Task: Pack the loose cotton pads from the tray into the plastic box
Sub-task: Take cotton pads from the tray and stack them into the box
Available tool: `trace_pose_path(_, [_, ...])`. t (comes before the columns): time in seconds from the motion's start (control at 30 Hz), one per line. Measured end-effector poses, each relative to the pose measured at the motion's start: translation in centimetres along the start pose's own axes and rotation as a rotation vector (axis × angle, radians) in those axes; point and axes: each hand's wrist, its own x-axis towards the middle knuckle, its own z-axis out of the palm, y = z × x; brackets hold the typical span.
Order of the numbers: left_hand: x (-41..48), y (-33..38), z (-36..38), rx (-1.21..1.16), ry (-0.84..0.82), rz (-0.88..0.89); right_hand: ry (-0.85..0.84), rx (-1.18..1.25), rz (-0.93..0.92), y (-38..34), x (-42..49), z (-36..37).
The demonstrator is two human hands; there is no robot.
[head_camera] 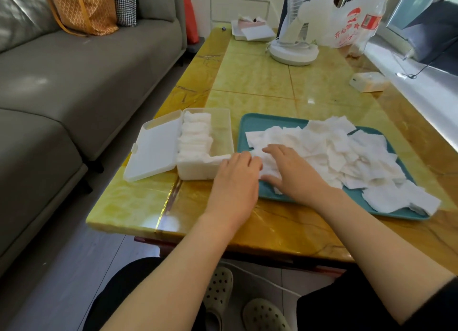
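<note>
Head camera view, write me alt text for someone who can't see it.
A person's left hand and right hand touch loose cotton pads at the left end of a teal tray heaped with them. Beside the tray, a white plastic box with its lid open holds a row of pads, on a glossy yellow table.

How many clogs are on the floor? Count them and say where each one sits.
2. The far clog lies below the table edge, partly covered. The near clog sits to its right, cut off at the bottom.
</note>
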Motion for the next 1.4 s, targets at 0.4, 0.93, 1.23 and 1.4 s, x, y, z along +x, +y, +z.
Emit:
trace_pose_path(0.4, [0.4, 0.7, 2.2, 0.04, -0.209, -0.061, 0.033, -0.04, 0.149, 0.5, 0.4, -0.4])
trace_pose_path(0.93, [0.8, 1.3, 2.8, 0.059, -0.206, -0.137, 0.03, 0.095, 0.155, 0.9, 0.4, -0.1])
trace_pose_path(1.23, [0.9, 1.2, 2.7, 0.026, -0.242, -0.166, 0.236, 0.381, 0.222, 1.4, 0.4, -1.2])
trace_pose_path(1.4, [1.4, 1.2, 2.5, -0.332, -0.244, -0.319, 0.306, 0.441, 0.264, 1.8, -0.6, -2.3])
